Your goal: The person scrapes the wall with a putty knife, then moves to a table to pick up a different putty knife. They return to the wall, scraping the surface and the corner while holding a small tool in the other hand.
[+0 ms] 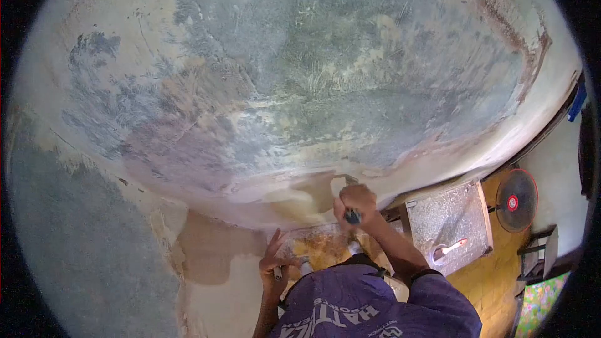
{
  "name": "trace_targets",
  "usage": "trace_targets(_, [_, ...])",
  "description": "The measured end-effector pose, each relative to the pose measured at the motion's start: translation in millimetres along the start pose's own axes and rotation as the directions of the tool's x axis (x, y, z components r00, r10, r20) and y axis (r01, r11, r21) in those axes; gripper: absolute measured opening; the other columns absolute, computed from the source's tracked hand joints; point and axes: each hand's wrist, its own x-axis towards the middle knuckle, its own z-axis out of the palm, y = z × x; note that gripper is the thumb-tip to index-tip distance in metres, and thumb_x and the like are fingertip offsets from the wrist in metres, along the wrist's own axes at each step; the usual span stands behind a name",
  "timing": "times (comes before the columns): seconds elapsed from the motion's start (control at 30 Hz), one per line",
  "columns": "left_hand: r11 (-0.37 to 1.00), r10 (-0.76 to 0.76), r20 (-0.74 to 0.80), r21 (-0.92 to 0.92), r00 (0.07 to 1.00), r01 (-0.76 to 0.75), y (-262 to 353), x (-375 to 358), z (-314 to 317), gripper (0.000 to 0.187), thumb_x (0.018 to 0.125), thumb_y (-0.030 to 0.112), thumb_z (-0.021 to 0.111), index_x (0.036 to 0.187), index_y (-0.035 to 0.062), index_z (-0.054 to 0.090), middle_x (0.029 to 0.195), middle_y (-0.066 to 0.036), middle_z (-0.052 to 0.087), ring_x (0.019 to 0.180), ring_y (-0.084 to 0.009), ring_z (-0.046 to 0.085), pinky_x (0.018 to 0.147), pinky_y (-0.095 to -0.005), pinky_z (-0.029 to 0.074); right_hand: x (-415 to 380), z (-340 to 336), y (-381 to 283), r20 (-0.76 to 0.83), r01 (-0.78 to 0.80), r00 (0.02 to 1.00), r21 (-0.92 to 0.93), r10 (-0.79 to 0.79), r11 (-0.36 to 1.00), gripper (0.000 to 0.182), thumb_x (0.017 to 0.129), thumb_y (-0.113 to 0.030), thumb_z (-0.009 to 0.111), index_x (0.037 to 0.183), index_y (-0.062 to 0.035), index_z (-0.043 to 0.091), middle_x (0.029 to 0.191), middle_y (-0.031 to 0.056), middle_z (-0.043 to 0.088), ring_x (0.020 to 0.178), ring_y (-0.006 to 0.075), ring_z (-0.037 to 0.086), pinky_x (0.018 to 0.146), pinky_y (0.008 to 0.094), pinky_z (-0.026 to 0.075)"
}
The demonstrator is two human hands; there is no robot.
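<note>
My right hand (357,203) is wrapped round the dark handle of a scraper (341,183), whose flat pale blade is against the lower part of the wall (300,94). The wall has blue-grey and cream patches, with a damp-looking brown area beside the blade. Lower and to the left, my left hand (274,261) is closed round a small tool with a dark handle (278,273), held near the wall's bottom edge. The far end of that tool is hard to make out.
A speckled board or tabletop (447,219) at the right carries a brush (452,248) with a red and white handle. Beyond it are a round fan (516,200), a dark stool (538,253) and a flowered cloth (541,303). Yellowish floor (494,281) shows below.
</note>
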Motion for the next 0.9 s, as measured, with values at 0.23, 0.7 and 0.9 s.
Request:
trace_targets(0.23, [0.983, 0.003, 0.025, 0.181, 1.000, -0.008, 8.3, 10.1, 6.8, 0.032, 0.075, -0.012, 0.056, 0.087, 0.0088, 0.077, 0.139, -0.016, 0.057, 0.141, -0.0359, 0.040, 0.105, -0.0513, 0.042, 6.9, 14.0, -16.2, -0.074, 0.107, 0.988, -0.302, -0.135, 0.947, 0.036, 0.079, -0.022, 0.067, 0.055, -0.0057, 0.046, 0.058, 0.0058, 0.050, 0.050, 0.0245, 0.056, 0.050, 0.0376, 0.048])
trace_targets(0.7, [0.911, 0.167, 0.143, 0.355, 0.976, -0.208, 10.9, 11.9, 9.1, 0.020, 0.088, -0.002, 0.063, 0.086, 0.0115, 0.078, 0.136, -0.017, 0.060, 0.141, -0.0383, 0.041, 0.112, -0.0515, 0.036, 20.4, 8.4, -23.1, -0.192, 0.242, 0.943, -0.166, -0.272, 0.956, 0.029, 0.072, 0.003, 0.064, 0.055, -0.0092, 0.044, 0.052, 0.0030, 0.042, 0.041, 0.0215, 0.046, 0.042, 0.0325, 0.038])
trace_targets(0.9, [0.938, 0.156, 0.095, 0.298, 0.983, -0.177, 1.8, 5.7, 4.4, 0.042, 0.071, -0.016, 0.054, 0.082, 0.0154, 0.080, 0.140, -0.014, 0.058, 0.144, -0.0376, 0.036, 0.114, -0.0507, 0.032, 1.5, 2.2, -5.1, -0.246, -0.066, 0.967, -0.006, 0.063, 0.998, 0.019, 0.063, -0.017, 0.079, 0.065, -0.0147, 0.061, 0.060, 0.0054, 0.058, 0.059, 0.0256, 0.062, 0.057, 0.0378, 0.048])
